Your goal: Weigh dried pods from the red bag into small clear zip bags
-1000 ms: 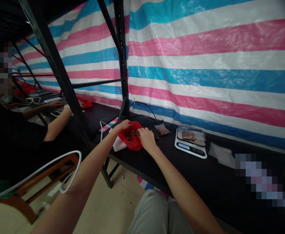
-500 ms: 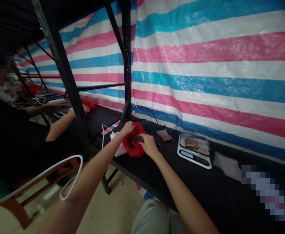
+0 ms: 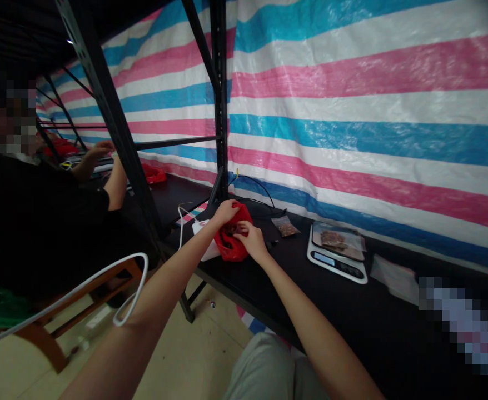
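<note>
A red plastic bag (image 3: pixel 234 253) stands with its mouth gaping on the black table, small dark brown pieces showing inside. My left hand (image 3: pixel 226 211) is closed on the far left part of its rim. At the mouth, my right hand (image 3: pixel 250 239) has its fingertips bent together over the contents; what they pinch is too small to make out. To the right, a white digital scale (image 3: pixel 317 256) bears a clear zip bag (image 3: pixel 335 240) of brown pieces. Between them lies another small filled zip bag (image 3: pixel 285 226).
Flat clear bags (image 3: pixel 394 278) lie right of the scale. A white power strip (image 3: pixel 209 253) with a cable sits behind the red bag's left side. A black metal post (image 3: pixel 221 111) rises at the table corner. A white cord (image 3: pixel 143 266) loops near my left forearm. A co-worker (image 3: pixel 48 205) is at the left.
My right hand's fingers have moved slightly further into the red bag's mouth. The view has shifted a little. The co-worker's hands have moved away from the red bag on their table.
</note>
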### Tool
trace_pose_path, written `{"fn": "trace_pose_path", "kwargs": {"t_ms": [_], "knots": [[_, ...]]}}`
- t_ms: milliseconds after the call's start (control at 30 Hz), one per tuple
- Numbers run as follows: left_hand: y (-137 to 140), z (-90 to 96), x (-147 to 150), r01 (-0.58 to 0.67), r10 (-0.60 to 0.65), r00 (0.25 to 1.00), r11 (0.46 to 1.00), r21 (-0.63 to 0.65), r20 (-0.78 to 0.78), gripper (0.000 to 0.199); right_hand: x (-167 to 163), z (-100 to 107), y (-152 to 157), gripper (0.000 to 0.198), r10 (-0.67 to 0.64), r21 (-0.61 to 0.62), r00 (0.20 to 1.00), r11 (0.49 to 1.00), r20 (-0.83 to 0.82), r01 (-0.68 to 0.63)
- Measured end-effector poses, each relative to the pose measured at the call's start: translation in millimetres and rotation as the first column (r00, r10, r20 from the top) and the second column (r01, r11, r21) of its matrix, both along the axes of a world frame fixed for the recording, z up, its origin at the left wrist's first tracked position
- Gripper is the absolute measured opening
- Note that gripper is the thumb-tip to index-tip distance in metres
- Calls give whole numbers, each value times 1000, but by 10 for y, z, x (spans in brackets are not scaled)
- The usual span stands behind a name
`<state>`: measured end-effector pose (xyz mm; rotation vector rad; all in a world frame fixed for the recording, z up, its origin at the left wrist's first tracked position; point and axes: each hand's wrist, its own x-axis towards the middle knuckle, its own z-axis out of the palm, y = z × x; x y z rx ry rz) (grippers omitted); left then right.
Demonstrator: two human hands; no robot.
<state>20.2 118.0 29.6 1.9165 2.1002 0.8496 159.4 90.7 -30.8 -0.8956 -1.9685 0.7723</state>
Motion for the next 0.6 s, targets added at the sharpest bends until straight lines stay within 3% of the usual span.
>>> {"fn": "trace_pose_path", "kwargs": {"t_ms": [100, 200, 367, 533, 600], "knots": [[-47, 8, -59, -12, 11, 999, 1000, -25, -32, 42, 19, 6, 10, 28, 1, -28, 1000, 1000, -28, -2], [-196, 89, -72, -18, 13, 987, 999, -31, -158, 54, 56, 28, 31, 30, 12, -50, 993, 999, -119, -18], [-585, 269, 30, 21, 47, 934, 982, 187, -353, 43, 231, 157, 46, 34, 41, -65, 950, 996, -310, -65], [-739, 397, 358, 173, -81, 947, 944, 282, -311, 29, 872, 463, 62, 39, 66, 4, 928, 998, -366, -69], [-664, 401, 642, 285, -209, 943, 909, 305, -259, 27, 1268, 560, 106, 39, -10, 26, 928, 999, -373, 21]]}}
